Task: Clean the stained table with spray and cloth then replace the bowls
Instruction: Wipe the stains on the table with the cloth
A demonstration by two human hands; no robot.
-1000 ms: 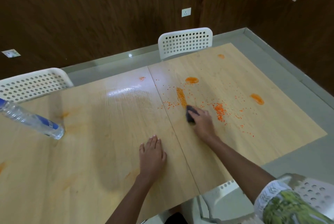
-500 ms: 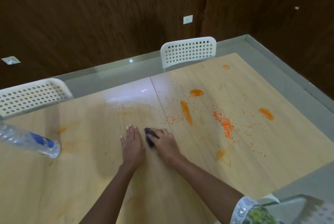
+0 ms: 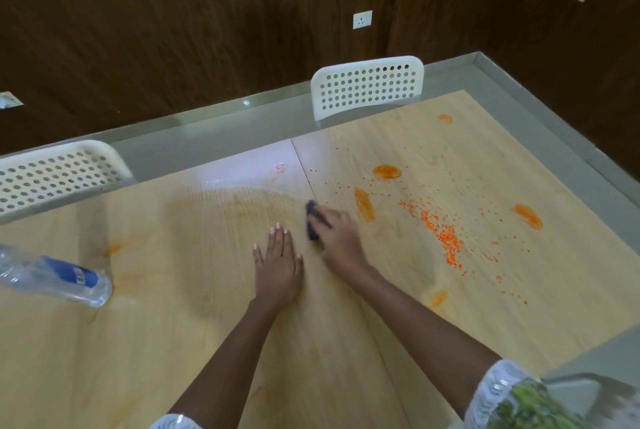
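A light wooden table [image 3: 194, 342] carries orange stains [image 3: 364, 204] and scattered orange crumbs [image 3: 446, 238] on its right half. My right hand [image 3: 337, 231] grips a small dark cloth [image 3: 313, 220] and presses it on the table near the centre seam, just left of the long orange smear. My left hand [image 3: 278, 262] lies flat on the table, fingers straight, close beside the right hand. A clear plastic bottle with a blue label [image 3: 59, 278] lies on its side at the left edge. No bowls are in view.
Two white perforated chairs stand behind the table, one at the far middle [image 3: 367, 85] and one at the left [image 3: 55, 175]. A grey floor strip [image 3: 540, 106] and a dark wood wall border the table. Another white chair [image 3: 581, 390] shows at bottom right.
My right hand swept the cloth from the orange crumbs leftward to the seam, then slightly back up and right. My left hand stayed flat on the table. The view shifted.
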